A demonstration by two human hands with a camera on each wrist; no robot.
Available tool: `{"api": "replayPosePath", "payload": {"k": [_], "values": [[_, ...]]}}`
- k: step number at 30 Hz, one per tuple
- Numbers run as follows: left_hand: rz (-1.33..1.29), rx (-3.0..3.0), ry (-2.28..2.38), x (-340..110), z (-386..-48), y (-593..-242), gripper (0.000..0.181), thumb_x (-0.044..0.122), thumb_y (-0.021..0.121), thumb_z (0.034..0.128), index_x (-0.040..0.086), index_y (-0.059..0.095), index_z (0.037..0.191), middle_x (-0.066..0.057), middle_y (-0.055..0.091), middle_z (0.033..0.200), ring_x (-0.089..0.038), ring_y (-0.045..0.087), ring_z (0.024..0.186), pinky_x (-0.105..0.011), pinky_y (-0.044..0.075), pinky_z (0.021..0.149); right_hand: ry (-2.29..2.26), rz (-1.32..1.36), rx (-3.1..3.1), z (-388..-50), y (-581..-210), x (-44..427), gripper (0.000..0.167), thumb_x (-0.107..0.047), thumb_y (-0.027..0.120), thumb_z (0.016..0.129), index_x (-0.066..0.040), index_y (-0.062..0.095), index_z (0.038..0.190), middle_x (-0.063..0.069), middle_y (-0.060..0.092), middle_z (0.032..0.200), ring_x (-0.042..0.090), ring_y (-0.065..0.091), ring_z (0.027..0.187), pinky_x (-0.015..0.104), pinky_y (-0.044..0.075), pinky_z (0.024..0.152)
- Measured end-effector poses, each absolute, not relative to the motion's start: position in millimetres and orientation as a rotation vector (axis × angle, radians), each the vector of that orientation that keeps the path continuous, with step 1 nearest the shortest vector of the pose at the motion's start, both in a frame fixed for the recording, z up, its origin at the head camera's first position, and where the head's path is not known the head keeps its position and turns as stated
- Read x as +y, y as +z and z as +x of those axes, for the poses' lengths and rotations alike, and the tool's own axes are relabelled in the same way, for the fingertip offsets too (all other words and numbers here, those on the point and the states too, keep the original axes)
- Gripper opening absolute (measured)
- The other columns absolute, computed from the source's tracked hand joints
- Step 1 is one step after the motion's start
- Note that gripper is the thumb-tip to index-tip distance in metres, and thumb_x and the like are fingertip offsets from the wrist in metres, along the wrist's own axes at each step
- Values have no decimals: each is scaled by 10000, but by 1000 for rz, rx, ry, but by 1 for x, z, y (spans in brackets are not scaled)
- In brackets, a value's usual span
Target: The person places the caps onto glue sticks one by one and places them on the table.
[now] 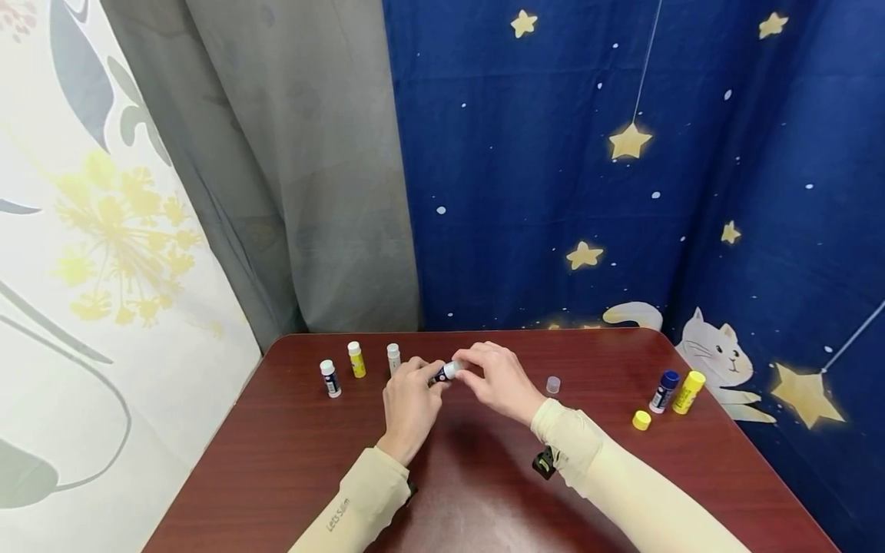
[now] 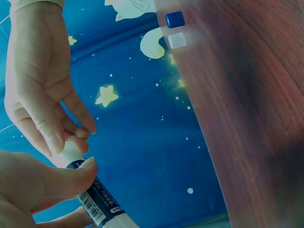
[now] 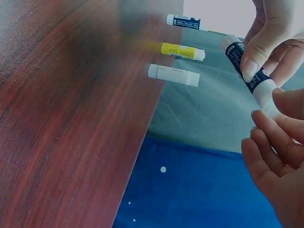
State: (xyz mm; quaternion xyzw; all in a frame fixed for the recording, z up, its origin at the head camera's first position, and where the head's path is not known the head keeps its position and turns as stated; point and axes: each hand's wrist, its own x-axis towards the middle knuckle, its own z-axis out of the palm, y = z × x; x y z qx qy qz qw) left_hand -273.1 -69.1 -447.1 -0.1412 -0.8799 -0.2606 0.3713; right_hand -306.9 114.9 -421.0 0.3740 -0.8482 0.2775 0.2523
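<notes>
Sleeves [image 1: 636,491] lie before the glue stick [image 1: 443,374], left hand [image 1: 410,407] gripping, right hand [image 1: 503,382] pinching its end, seemingly capping, needing alignment next.

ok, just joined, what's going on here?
A person's left grip holds a navy-and-white cylindrical tube while the right grip pinches its white end. On the red-brown table, a navy-labelled white tube, a white-topped yellow tube and a whitish tube stand left. A blue-topped white tube, an all-yellow tube and a loose yellow cap are right; a translucent cap sits near the right grip.
</notes>
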Motion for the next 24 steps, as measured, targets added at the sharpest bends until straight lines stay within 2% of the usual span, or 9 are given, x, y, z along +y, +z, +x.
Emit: {"api": "replayPosePath", "payload": {"k": [13,20,24], "values": [[-368,-2221,-700,-71,-275,-449,296,156,896,764,166,796,1043,0,675,921,-190,643,812,-410,554,605,921,986,-2352,-308,-421,118,206,-209,805,880,-190,734,1073,-115,678,927,82,613,882,354,509,772],[-359,-2232,-712,-71,-276,-450,377,214,869,807,174,751,1163,-2,692,978,-195,653,870,-407,562,645,940,996,-2362,-310,-411,121,197,-199,804,881,-185,735,1066,-111,681,918,193,656,887,357,510,768],[-346,-2255,-709,-73,-275,-449,441,250,869,809,188,725,1221,-7,705,1034,-198,659,905,-409,565,689,884,987,-2389,-309,-406,124,197,-220,798,887,-188,735,1071,-109,688,931,150,646,895,337,503,774]]}}
